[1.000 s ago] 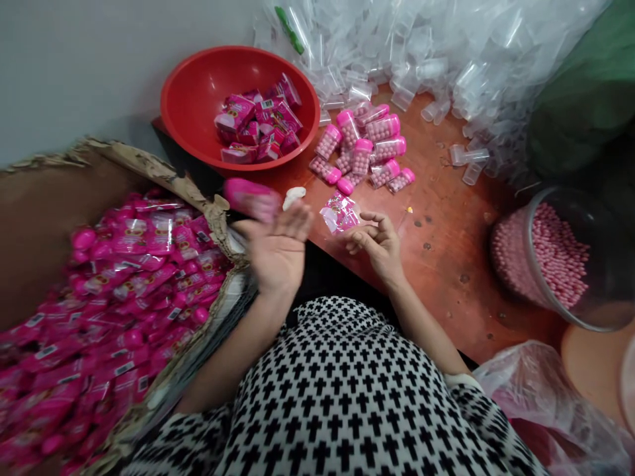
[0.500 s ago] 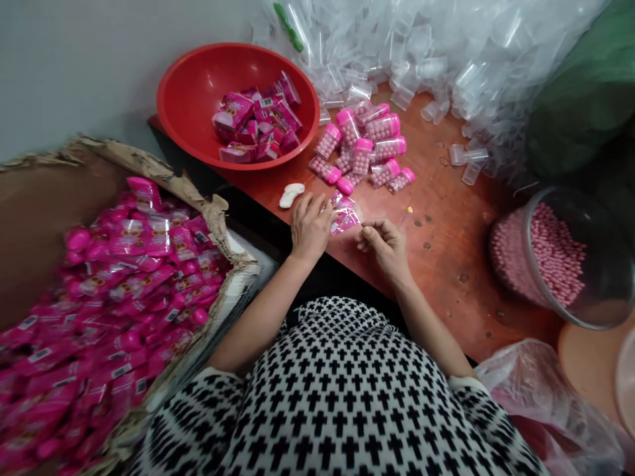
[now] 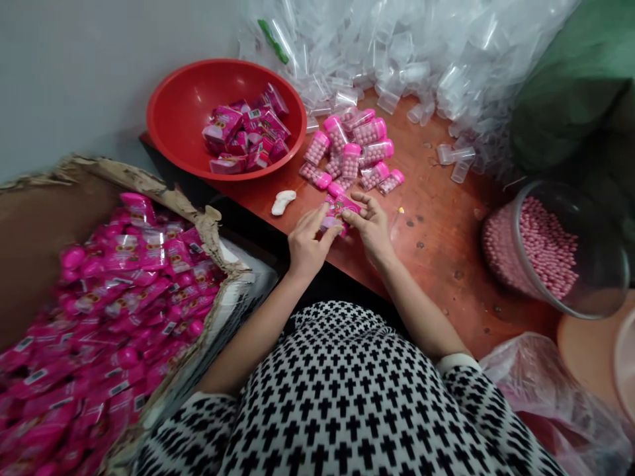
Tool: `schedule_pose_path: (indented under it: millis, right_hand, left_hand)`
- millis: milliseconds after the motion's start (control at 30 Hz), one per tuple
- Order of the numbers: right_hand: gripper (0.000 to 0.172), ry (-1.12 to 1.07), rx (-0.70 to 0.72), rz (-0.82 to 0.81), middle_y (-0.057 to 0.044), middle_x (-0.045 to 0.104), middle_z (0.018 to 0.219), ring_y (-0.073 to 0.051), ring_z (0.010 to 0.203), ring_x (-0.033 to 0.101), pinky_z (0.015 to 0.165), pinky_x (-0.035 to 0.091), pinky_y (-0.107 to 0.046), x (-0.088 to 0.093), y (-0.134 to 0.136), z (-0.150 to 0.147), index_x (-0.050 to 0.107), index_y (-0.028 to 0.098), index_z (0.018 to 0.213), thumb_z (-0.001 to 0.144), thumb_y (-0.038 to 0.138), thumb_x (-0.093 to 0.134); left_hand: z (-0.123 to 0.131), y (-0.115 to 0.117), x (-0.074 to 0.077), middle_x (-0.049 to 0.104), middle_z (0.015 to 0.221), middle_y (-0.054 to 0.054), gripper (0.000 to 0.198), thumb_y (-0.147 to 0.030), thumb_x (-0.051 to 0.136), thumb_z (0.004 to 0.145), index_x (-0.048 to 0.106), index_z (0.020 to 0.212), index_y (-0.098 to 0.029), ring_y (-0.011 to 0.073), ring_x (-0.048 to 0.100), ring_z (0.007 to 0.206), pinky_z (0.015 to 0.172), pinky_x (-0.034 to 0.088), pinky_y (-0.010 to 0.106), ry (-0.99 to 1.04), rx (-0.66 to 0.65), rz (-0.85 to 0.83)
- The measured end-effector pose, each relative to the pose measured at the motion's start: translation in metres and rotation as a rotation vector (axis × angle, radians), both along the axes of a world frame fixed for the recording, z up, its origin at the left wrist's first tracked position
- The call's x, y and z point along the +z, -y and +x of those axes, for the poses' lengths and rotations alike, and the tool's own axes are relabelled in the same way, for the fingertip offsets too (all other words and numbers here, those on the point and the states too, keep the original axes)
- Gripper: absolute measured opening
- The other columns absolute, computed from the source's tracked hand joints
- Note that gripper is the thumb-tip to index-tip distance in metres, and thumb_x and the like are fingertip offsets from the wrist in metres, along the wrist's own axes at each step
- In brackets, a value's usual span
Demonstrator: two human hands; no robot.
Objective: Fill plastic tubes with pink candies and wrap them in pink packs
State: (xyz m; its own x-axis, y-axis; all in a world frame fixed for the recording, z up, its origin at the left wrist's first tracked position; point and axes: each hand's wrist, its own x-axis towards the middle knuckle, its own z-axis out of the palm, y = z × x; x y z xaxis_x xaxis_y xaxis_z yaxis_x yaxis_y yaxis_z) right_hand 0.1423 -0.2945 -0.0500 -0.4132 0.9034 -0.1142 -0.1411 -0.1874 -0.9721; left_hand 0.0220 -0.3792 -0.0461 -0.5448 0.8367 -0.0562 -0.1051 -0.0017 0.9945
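A pink printed plastic wrapper [image 3: 338,210] is held between my two hands just above the table edge. My left hand [image 3: 308,243] grips its left side with thumb and fingers. On the right side, my right hand [image 3: 370,225] pinches it, thumb across the front. Just beyond lies a pile of small clear bottles [image 3: 350,158] with pink caps, filled with pink beads. A crumpled white piece [image 3: 283,202] rests on the table left of my hands. What is inside the wrapper, if anything, cannot be made out.
A red bowl [image 3: 163,125] with several pink packets stands at the back left. Below it is a torn cardboard box [image 3: 218,248] full of pink packages. Empty clear tubes [image 3: 397,53] are heaped at the back. A clear tub [image 3: 526,264] of pink beads sits on the right.
My right hand has moved up and left onto the wrapper, and my left hand has shifted to its lower left side. The wrapper is now gripped by both hands. The view has shifted slightly.
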Motion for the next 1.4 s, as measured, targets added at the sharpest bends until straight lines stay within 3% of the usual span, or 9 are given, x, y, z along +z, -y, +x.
schedule_pose_path:
  millis: [133,233,333,467,667,900,1067,1233,1400]
  right_hand:
    - [0.059,0.043,0.147,-0.023,0.005,0.071,0.08,-0.012,0.067,0.066,0.068,0.057,-0.027,0.007,-0.001,0.003,0.053,0.023,0.11,0.065,0.04,0.086]
    - [0.059,0.225,0.273,0.061,0.006,0.065,0.067,-0.014,0.06,0.062,0.061,0.053,-0.028,0.008,-0.011,0.009,0.057,0.021,0.108,0.064,0.046,0.086]
    - [0.051,0.563,0.103,0.278,-0.001,0.064,0.068,-0.02,0.069,0.064,0.068,0.053,-0.035,0.015,-0.032,0.013,0.06,0.018,0.1,0.072,0.058,0.076]
    - [0.056,1.051,-0.231,0.454,-0.019,0.069,0.103,-0.035,0.107,0.064,0.088,0.05,-0.048,0.033,-0.066,0.009,0.056,0.013,0.112,0.086,0.063,0.059]
    - [0.051,1.415,-0.244,0.462,-0.026,0.06,0.125,-0.037,0.115,0.061,0.093,0.047,-0.052,0.038,-0.084,-0.014,0.045,0.008,0.125,0.093,0.047,0.056]
    - [0.024,1.278,-0.209,0.548,-0.013,0.068,0.1,-0.03,0.097,0.064,0.085,0.05,-0.047,0.028,-0.078,0.016,0.056,0.016,0.097,0.083,0.034,0.065]
    - [0.029,0.59,-0.065,0.304,0.003,0.058,0.059,-0.014,0.049,0.054,0.047,0.044,-0.025,0.033,-0.018,0.042,0.053,0.021,0.083,0.085,0.049,0.061]
    - [0.035,0.274,0.131,0.028,0.004,0.062,0.065,-0.008,0.044,0.056,0.038,0.044,-0.019,0.033,0.053,0.033,0.054,0.021,0.084,0.081,0.053,0.069]
    - [0.038,0.24,0.095,0.025,0.006,0.061,0.063,-0.007,0.041,0.055,0.035,0.045,-0.018,0.022,0.065,0.017,0.054,0.021,0.083,0.08,0.055,0.069]
  left_hand:
    - [-0.006,0.004,0.005,0.075,0.084,0.007,0.037,-0.046,0.084,0.065,0.078,0.085,-0.015,0.0203,0.071,0.081,0.079,0.059,0.032,0.344,-0.159,-0.117]
    - [-0.01,0.005,0.006,0.071,0.069,0.006,0.035,-0.042,0.089,0.058,0.075,0.069,-0.012,0.0145,0.068,0.064,0.066,0.059,0.026,0.448,-0.245,-0.183]
    - [-0.009,0.006,0.006,0.072,0.066,0.006,0.03,-0.034,0.091,0.055,0.075,0.067,-0.011,0.012,0.067,0.059,0.061,0.058,0.021,0.488,-0.185,-0.23]
    - [-0.006,0.004,0.005,0.072,0.065,0.006,0.03,-0.027,0.092,0.052,0.07,0.06,-0.01,0.0119,0.068,0.057,0.057,0.057,0.02,0.59,-0.087,-0.235]
    - [-0.005,0.0,0.01,0.068,0.06,0.003,0.027,-0.018,0.086,0.064,0.061,0.058,-0.011,0.0108,0.064,0.052,0.05,0.057,0.02,0.813,0.055,-0.204]
    - [-0.006,-0.005,0.017,0.07,0.066,0.001,0.012,-0.012,0.063,0.088,0.065,0.076,-0.013,0.0116,0.067,0.055,0.055,0.059,0.023,1.055,0.212,-0.195]
    - [-0.004,-0.008,0.018,0.072,0.07,0.002,0.009,-0.018,0.064,0.09,0.066,0.083,-0.014,0.0139,0.071,0.063,0.067,0.061,0.026,1.163,0.278,-0.17]
    - [0.004,-0.011,0.019,0.072,0.072,0.003,0.008,-0.019,0.068,0.088,0.065,0.082,-0.014,0.0136,0.071,0.066,0.071,0.06,0.026,1.179,0.255,-0.137]
    - [0.016,-0.012,0.022,0.069,0.067,0.001,0.014,-0.018,0.068,0.087,0.062,0.076,-0.013,0.0088,0.065,0.057,0.06,0.054,0.02,1.148,0.179,-0.064]
